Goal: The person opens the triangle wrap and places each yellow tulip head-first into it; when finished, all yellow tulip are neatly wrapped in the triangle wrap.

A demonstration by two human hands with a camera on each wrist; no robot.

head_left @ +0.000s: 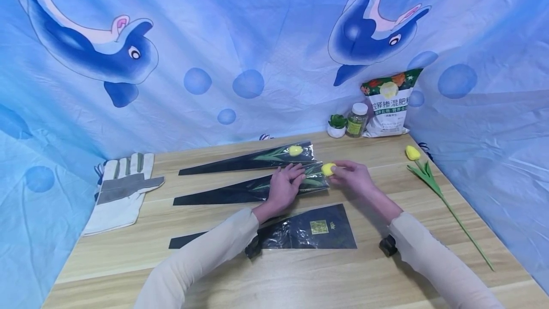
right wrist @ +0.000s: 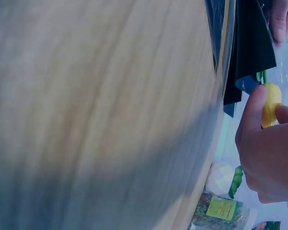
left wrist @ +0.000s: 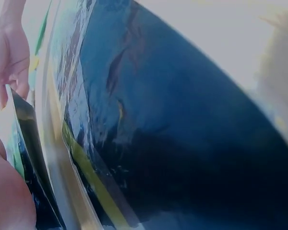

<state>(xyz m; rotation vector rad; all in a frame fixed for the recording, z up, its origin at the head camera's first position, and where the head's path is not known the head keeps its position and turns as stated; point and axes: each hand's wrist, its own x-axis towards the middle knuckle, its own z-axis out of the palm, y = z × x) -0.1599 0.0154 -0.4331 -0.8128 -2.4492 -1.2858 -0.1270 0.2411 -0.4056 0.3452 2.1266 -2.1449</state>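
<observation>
In the head view, my right hand (head_left: 353,176) pinches the yellow head of an artificial tulip (head_left: 328,169) between thumb and fingers. Its green leaves lie inside the middle flower sleeve (head_left: 223,195), black with a clear front, while the head sits at the wide mouth. My left hand (head_left: 284,187) rests on this sleeve, left of the mouth. The right wrist view shows the tulip head (right wrist: 271,103) in the right fingers beside the sleeve's lifted edge (right wrist: 254,43). In the left wrist view, part of the left hand (left wrist: 9,191) shows at the lower left.
Behind lies a sleeve (head_left: 214,167) holding another yellow tulip (head_left: 295,150); in front lies a flat sleeve (head_left: 296,237) with a gold label. A loose tulip (head_left: 433,185) is at right, gloves (head_left: 124,194) at left. A potted succulent (head_left: 336,128), jar (head_left: 357,120) and fertilizer bag (head_left: 390,108) stand behind.
</observation>
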